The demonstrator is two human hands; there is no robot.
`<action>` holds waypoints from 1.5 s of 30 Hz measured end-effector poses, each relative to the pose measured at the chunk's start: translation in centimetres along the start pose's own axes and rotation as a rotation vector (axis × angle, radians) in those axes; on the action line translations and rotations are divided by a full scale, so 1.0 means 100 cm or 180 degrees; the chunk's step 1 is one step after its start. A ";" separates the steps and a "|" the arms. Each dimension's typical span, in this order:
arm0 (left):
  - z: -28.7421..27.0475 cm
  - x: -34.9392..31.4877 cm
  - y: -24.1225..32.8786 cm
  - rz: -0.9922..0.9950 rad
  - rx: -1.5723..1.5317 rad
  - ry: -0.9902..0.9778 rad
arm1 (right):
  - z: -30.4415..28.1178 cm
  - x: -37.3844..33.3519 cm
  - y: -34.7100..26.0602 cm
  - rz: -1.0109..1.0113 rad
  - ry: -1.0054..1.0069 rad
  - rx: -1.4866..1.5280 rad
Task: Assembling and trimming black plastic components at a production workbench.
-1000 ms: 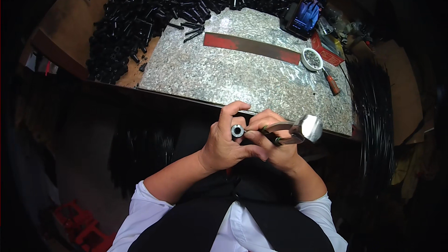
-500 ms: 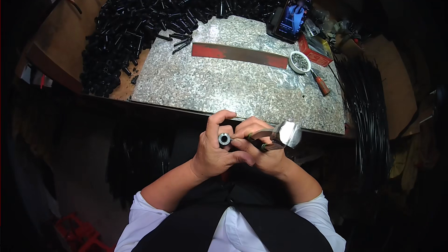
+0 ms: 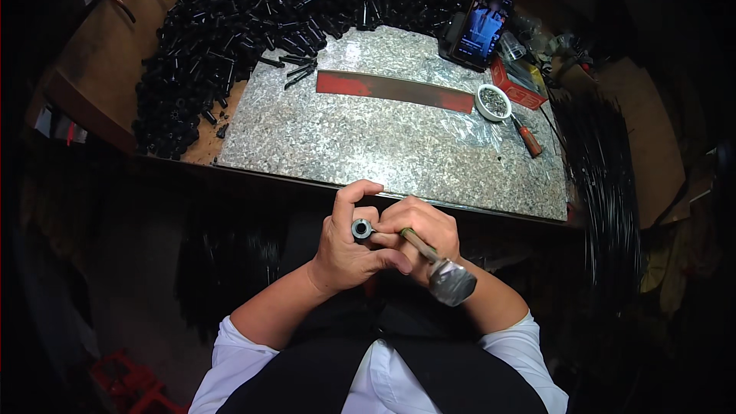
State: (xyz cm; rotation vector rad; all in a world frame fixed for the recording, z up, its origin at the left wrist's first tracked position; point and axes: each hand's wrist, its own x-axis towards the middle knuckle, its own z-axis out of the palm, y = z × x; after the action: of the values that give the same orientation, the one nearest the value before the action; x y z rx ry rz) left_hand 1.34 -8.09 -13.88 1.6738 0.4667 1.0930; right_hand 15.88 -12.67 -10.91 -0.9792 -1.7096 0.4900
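Note:
In front of the table edge, my left hand (image 3: pixel 335 251) is closed around a short black tube (image 3: pixel 357 238), its open, silver-rimmed end facing up. The index finger and thumb of that hand stand apart from the tube. Beside it, touching or nearly so, my right hand (image 3: pixel 425 224) grips a plier-like tool (image 3: pixel 452 282) with slim handles and a blunt, shiny silver end. That end points down over my right wrist. Whether the fingertips of my right hand also hold something small against the tube is hidden.
Black tubes (image 3: pixel 230 38) lie heaped at the back and left of the speckled tabletop (image 3: pixel 307 138). A red and brown bar (image 3: pixel 395 92), a white bowl (image 3: pixel 493 102), a screwdriver (image 3: pixel 529 140), a propped phone (image 3: pixel 481 27) and a red box (image 3: pixel 520 84) lie farther back. Black rods (image 3: pixel 602 184) hang right.
The plier-like tool has turned in my right hand, its silver end swinging down and toward me. My left hand and the tube have shifted slightly left.

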 end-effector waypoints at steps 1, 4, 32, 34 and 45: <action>-0.001 -0.001 0.000 -0.0001 0.0001 0.0001 | 0.002 0.001 0.000 -0.0122 0.0176 -0.0062; -0.004 -0.003 0.000 -0.0016 0.0124 0.0015 | 0.002 0.000 0.003 -0.0075 -0.0070 -0.0060; -0.028 -0.001 -0.004 -0.0558 0.0005 0.0638 | -0.033 -0.014 -0.029 0.0426 -0.1263 -0.2446; -0.026 0.000 -0.003 -0.0514 0.0091 0.0673 | -0.033 -0.016 -0.029 0.0383 -0.1198 -0.2505; -0.019 -0.002 0.000 -0.0244 0.0319 0.0420 | -0.044 -0.018 -0.026 -0.0200 -0.0987 -0.3415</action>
State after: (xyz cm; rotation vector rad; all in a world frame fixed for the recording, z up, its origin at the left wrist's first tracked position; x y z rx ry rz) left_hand -0.36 -7.18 -13.87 1.6624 0.6748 1.1440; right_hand 19.19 -16.25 -8.44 -1.6306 -2.3134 -0.4212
